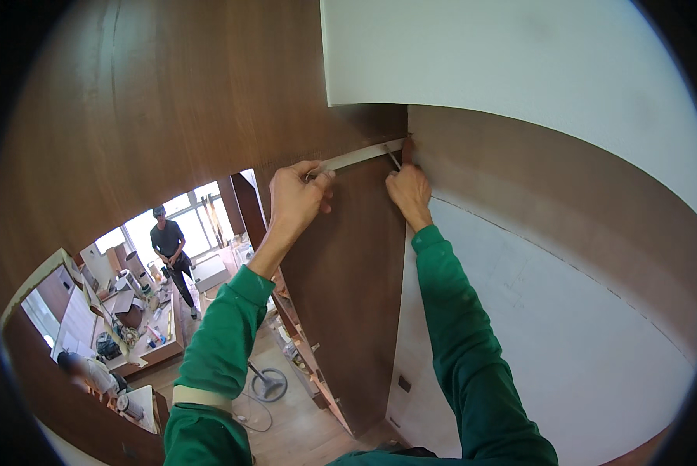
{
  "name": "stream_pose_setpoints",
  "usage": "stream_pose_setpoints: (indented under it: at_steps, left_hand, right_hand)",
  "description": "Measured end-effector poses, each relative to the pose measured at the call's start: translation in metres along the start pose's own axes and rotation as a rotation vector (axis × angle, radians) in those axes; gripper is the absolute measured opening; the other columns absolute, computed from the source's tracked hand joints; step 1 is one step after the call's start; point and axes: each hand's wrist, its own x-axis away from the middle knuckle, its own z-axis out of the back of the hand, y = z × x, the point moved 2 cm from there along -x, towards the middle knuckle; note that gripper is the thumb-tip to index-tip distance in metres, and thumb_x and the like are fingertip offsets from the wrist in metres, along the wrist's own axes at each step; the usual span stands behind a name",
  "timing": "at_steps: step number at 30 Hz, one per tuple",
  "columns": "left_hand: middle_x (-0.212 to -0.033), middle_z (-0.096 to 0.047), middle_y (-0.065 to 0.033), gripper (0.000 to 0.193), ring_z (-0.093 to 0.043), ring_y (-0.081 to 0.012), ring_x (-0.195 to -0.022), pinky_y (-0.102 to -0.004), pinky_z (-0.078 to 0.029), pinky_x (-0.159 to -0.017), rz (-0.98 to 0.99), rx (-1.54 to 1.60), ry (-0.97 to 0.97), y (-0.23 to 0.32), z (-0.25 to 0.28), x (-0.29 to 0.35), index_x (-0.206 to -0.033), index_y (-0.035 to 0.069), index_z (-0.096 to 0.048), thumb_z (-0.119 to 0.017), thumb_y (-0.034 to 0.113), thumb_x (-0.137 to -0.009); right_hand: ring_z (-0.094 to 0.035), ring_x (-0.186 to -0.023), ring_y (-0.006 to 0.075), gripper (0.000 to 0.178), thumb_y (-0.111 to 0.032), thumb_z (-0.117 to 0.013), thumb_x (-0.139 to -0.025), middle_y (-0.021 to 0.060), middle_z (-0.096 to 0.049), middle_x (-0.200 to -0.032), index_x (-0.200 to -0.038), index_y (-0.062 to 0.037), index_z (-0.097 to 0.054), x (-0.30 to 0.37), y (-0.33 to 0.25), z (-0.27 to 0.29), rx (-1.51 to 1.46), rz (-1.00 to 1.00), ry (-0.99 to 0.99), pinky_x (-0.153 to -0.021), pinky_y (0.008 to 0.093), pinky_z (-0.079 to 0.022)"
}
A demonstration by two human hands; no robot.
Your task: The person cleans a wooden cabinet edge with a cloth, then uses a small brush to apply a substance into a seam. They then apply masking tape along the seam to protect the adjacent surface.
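Note:
A pale strip of tape (362,157) runs along the brown wood panel toward the inner corner. My left hand (298,198) pinches the strip's left end between thumb and fingers. At the corner my right hand (409,189) is closed around a thin, pale tool (393,158), whose kind I cannot make out. Its index finger stretches up against the strip's right end. Both arms are raised in green sleeves. A pale band (202,398), which looks like tape, circles my left forearm.
A white curved soffit (519,50) hangs above, with a white wall (511,287) at right. Below left, an opening shows a person (170,245) standing by a cluttered workbench (158,330). Another person (92,373) is lower left. A round-headed sander (269,384) and cord lie on the floor.

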Motion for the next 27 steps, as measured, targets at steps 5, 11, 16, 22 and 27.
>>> stream_pose_setpoints:
  at_steps: [5,11,16,22,27]
  left_hand:
    - [-0.063,-0.066,-0.0105,0.028,-0.062,-0.0137,-0.046,-0.0259,-0.045,-0.042,-0.028,0.006,0.145,-0.001,-0.005,-0.006,-0.107,-0.003,-0.07,-0.064,0.019,-0.09]
    - [-0.061,-0.066,-0.011,0.027,-0.063,-0.0159,-0.046,-0.0291,-0.05,-0.046,-0.031,-0.145,0.233,-0.001,-0.012,-0.009,-0.098,-0.006,-0.07,-0.065,0.019,-0.089]
    - [-0.056,-0.063,-0.0111,0.023,-0.064,-0.0184,-0.046,-0.0313,-0.052,-0.047,-0.123,-0.329,0.307,-0.018,-0.019,-0.019,-0.088,-0.005,-0.07,-0.065,0.018,-0.087]
    - [-0.073,-0.067,-0.0195,0.027,-0.067,-0.0333,-0.071,-0.0428,-0.052,-0.069,-0.101,-0.426,0.325,-0.019,-0.017,-0.022,-0.089,-0.002,-0.071,-0.064,0.024,-0.085]
    - [-0.083,-0.069,-0.0224,0.028,-0.068,-0.0396,-0.084,-0.0475,-0.053,-0.079,-0.098,-0.455,0.324,-0.01,-0.02,-0.02,-0.09,0.0,-0.072,-0.064,0.026,-0.085]
  right_hand:
    - [-0.063,-0.099,0.0459,0.077,-0.021,-0.049,-0.085,0.0305,-0.064,-0.106,-0.155,-0.0224,-0.018,-0.008,0.007,0.005,-0.067,0.006,-0.089,-0.088,0.0529,-0.05]
    - [-0.061,-0.105,0.0464,0.074,-0.02,-0.048,-0.084,0.0307,-0.063,-0.111,-0.153,-0.0235,-0.025,-0.013,0.007,0.01,-0.111,-0.006,-0.063,-0.092,0.0529,-0.048]
    - [-0.059,-0.11,0.0454,0.063,-0.028,-0.047,-0.089,0.0292,-0.061,-0.118,-0.151,-0.0225,-0.033,-0.021,0.015,0.01,-0.185,-0.002,-0.1,-0.095,0.0506,-0.046]
    - [-0.056,-0.114,0.0448,0.048,-0.036,-0.046,-0.094,0.0284,-0.06,-0.121,-0.137,-0.0163,-0.053,-0.029,0.006,0.013,-0.324,-0.09,-0.14,-0.097,0.0472,-0.045]
    - [-0.064,-0.092,0.038,0.046,-0.037,-0.047,-0.095,0.0227,-0.067,-0.09,-0.127,-0.0065,-0.06,-0.033,0.009,0.006,-0.369,-0.097,-0.067,-0.086,0.0448,-0.048]
